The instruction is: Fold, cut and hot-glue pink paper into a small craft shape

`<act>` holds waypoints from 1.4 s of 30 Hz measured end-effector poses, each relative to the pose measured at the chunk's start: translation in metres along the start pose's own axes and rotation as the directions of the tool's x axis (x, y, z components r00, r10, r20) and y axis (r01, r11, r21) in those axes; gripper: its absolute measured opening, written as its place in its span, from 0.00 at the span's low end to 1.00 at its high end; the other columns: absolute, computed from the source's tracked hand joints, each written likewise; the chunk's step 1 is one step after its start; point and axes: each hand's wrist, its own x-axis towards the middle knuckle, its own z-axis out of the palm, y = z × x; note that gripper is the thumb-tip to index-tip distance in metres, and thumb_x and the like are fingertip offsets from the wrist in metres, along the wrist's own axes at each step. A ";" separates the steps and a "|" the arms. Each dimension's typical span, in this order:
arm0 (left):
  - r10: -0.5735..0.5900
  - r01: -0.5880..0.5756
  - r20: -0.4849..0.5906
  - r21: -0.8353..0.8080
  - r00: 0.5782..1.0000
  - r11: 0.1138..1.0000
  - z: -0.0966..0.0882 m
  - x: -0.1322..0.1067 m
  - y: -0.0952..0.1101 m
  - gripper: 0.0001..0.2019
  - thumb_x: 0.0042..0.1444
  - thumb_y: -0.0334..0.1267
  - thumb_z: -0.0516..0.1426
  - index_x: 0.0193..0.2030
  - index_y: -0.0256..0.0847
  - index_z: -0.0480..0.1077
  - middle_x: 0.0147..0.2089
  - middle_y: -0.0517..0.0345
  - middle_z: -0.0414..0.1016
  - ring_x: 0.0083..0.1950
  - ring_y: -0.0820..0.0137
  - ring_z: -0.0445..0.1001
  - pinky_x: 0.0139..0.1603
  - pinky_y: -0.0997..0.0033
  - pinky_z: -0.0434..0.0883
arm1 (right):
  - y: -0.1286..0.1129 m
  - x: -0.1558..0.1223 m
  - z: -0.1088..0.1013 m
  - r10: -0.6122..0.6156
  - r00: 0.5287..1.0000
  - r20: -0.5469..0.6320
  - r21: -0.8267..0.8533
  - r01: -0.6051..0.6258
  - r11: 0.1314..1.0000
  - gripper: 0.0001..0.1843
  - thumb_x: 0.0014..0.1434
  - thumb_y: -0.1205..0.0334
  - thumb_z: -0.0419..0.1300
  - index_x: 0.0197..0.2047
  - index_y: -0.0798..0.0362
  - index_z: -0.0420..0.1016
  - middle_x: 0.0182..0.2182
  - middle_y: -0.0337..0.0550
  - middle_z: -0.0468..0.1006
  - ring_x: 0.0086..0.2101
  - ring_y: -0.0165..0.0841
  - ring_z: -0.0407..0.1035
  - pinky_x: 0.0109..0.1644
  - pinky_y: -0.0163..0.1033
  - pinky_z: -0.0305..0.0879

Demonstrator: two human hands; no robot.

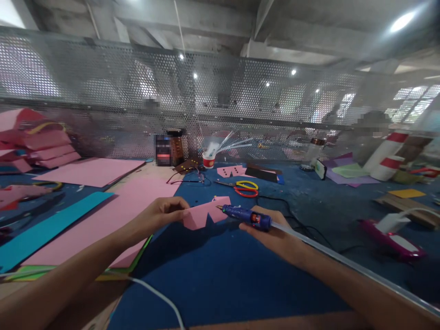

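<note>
My left hand [165,215] pinches the left end of a pink foam cutout [205,212] with a zigzag lower edge, holding it above the blue table cover [220,275]. A blue glue gun [245,215] lies in my right hand [271,231], fingers wrapped round its body, a clear glue stick trailing back along my forearm. The gun's nozzle touches the cutout's right edge near its top.
Pink foam sheets [113,211] and a teal sheet [44,229] lie at left over green and yellow ones. Scissors with red and yellow handles [245,188] sit behind the cutout. A cup of glue sticks [208,159], a pink gadget [392,238] and a perforated metal screen [220,105] stand beyond.
</note>
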 end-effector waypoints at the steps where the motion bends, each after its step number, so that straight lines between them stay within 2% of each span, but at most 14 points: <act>1: -0.002 0.002 -0.002 0.000 1.000 1.000 0.000 0.000 0.001 0.10 0.58 0.45 0.61 0.36 0.39 0.75 0.34 0.57 0.78 0.38 0.68 0.74 0.41 0.70 0.70 | 0.002 0.000 0.000 -0.012 1.000 -0.002 -0.013 0.012 1.000 0.13 0.61 0.53 0.62 0.32 0.53 0.70 0.25 0.34 0.64 0.27 0.27 0.57 0.28 0.32 0.53; 8: -0.005 0.005 0.006 0.001 1.000 1.000 0.001 -0.001 0.002 0.11 0.58 0.46 0.61 0.36 0.39 0.75 0.34 0.57 0.77 0.38 0.67 0.74 0.42 0.70 0.69 | 0.013 0.000 0.001 -0.087 0.996 -0.008 -0.082 0.087 0.993 0.13 0.63 0.51 0.62 0.34 0.52 0.70 0.27 0.34 0.68 0.27 0.27 0.59 0.30 0.33 0.55; 16: 0.005 -0.005 0.009 -0.004 1.000 1.000 0.001 0.000 0.001 0.10 0.58 0.45 0.62 0.35 0.40 0.75 0.33 0.59 0.77 0.37 0.70 0.73 0.39 0.74 0.68 | 0.014 0.000 0.002 -0.112 0.994 -0.005 -0.106 0.111 0.988 0.13 0.63 0.51 0.62 0.34 0.52 0.70 0.28 0.35 0.69 0.29 0.28 0.61 0.32 0.33 0.56; 42: 0.012 -0.011 -0.006 0.039 1.000 0.999 0.001 -0.001 0.002 0.13 0.56 0.48 0.61 0.34 0.39 0.75 0.33 0.56 0.78 0.36 0.67 0.74 0.39 0.70 0.71 | 0.014 0.000 0.001 -0.072 0.997 -0.014 -0.150 0.069 0.986 0.14 0.64 0.51 0.59 0.33 0.52 0.69 0.26 0.35 0.68 0.27 0.28 0.58 0.30 0.34 0.54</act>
